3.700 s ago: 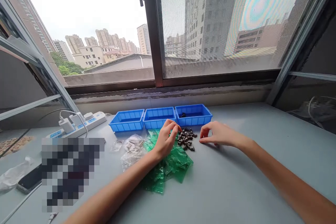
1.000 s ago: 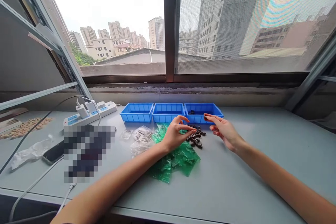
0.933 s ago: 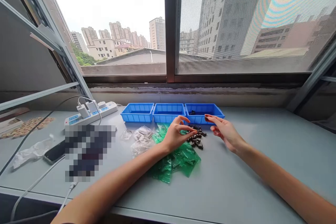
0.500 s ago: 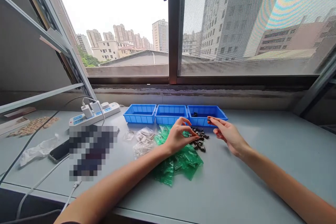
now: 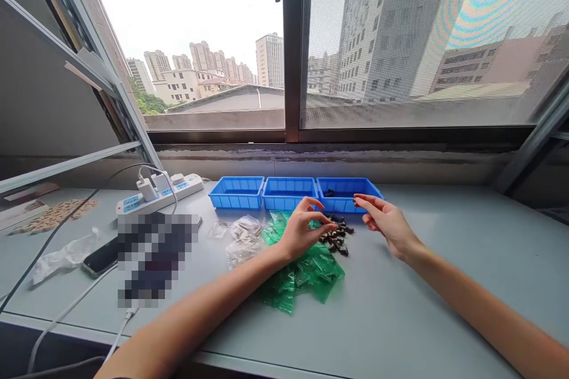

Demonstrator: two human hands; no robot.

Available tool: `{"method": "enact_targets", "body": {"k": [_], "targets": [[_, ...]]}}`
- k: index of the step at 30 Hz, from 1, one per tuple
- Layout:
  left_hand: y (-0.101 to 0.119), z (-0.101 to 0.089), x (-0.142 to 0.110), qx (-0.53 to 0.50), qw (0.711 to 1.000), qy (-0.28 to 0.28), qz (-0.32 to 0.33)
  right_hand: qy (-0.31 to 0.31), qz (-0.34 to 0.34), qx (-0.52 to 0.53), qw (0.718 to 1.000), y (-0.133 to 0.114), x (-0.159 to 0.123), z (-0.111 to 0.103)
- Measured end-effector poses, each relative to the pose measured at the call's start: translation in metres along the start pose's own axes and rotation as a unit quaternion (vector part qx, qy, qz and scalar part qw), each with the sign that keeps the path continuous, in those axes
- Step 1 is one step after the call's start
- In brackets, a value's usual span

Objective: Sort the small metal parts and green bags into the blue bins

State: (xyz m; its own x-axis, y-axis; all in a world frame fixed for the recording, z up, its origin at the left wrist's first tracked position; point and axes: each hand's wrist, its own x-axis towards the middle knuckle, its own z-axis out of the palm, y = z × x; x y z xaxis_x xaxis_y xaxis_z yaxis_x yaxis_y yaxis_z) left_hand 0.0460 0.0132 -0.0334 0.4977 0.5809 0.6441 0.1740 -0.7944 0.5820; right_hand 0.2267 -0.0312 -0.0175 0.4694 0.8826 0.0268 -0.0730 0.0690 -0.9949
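Observation:
My left hand (image 5: 302, 232) lies over a heap of green plastic bags (image 5: 306, 277), its thumb and a finger pinched together at the edge of a small pile of dark parts (image 5: 336, 238); what they hold is too small to make out. My right hand (image 5: 386, 220) is raised just right of the pile, by the front corner of the right blue bin (image 5: 344, 180), and its fingertips pinch a small dark part (image 5: 354, 199). A few dark parts (image 5: 329, 193) lie in that bin.
Two more blue bins, the middle one (image 5: 288, 181) and the left one (image 5: 237, 180), stand in a row under the window. Clear bags (image 5: 242, 240), a power strip (image 5: 155, 195) with cables and a phone (image 5: 100, 257) lie to the left. The table edge runs close along the bottom.
My right hand has lifted from the table beside the pile and carried a dark part up toward the right bin. The left hand has stayed pinched at the pile. The view has shifted slightly.

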Motion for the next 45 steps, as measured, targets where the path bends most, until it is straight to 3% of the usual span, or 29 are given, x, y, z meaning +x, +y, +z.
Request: {"method": "enact_targets", "body": {"k": [11,20,25,28,33,36,41,45], "targets": [[0.003,0.0,0.001,0.004,0.999,-0.001,-0.039,-0.007,-0.019,-0.028,0.999,0.001,0.001,-0.002],[0.0,0.0,0.001,0.018,1.0,-0.005,0.0,-0.005,-0.102,-0.108,0.989,0.013,0.014,-0.009],[-0.002,0.0,0.001,0.016,1.0,-0.011,0.004,-0.064,-0.136,-0.151,0.977,0.007,0.01,-0.009],[-0.003,0.0,0.001,0.02,1.0,-0.016,0.002,-0.116,-0.165,-0.252,0.947,0.003,0.004,-0.008],[-0.002,-0.001,0.001,0.013,1.0,-0.02,-0.01,-0.204,-0.236,-0.422,0.851,0.002,-0.008,-0.008],[-0.001,-0.001,0.001,0.006,1.0,-0.016,-0.011,-0.243,-0.243,-0.469,0.814,0.001,-0.014,-0.009],[0.001,0.0,0.001,0.008,1.0,-0.009,-0.008,-0.26,-0.233,-0.518,0.781,-0.001,-0.018,-0.008],[0.001,0.001,0.0,0.01,1.0,-0.007,-0.01,-0.255,-0.242,-0.521,0.778,0.002,-0.016,-0.008]]}}
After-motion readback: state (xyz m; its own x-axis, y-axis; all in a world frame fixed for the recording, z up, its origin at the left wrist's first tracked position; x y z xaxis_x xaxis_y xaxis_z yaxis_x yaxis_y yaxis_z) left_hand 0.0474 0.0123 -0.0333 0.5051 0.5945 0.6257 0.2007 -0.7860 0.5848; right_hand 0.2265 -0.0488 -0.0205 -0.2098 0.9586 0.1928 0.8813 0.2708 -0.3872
